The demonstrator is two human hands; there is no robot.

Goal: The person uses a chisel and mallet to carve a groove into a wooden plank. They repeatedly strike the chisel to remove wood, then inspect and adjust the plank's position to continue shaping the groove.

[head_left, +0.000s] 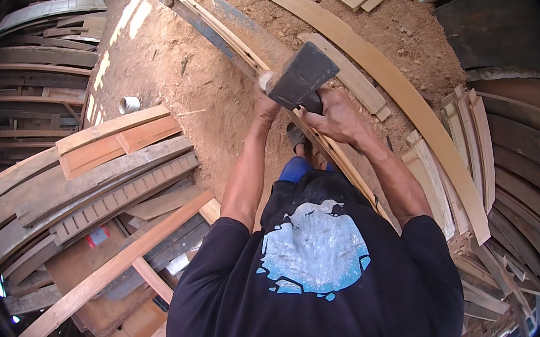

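A mallet (304,76) with a dark, blocky head covers the space between my two hands. My right hand (337,117) is closed at its dark handle end, just right of the head. Left of the head, my left hand (267,103) is closed and partly hidden behind it. A pale rounded end (265,80) shows at its fingers, but what it belongs to is hidden. Beneath both hands runs a long narrow wooden strip (214,26) with slots cut in its edge. The strip lies along a worn grey plank (221,11) and continues down past my right side.
A long pale board (364,43) lies to the right, with a shorter board (354,75) beside it. Sawdust covers the ground (184,99). Stacked timber (115,184) fills the left, more boards (525,151) the far right. A white cup-like piece (129,105) sits on the ground.
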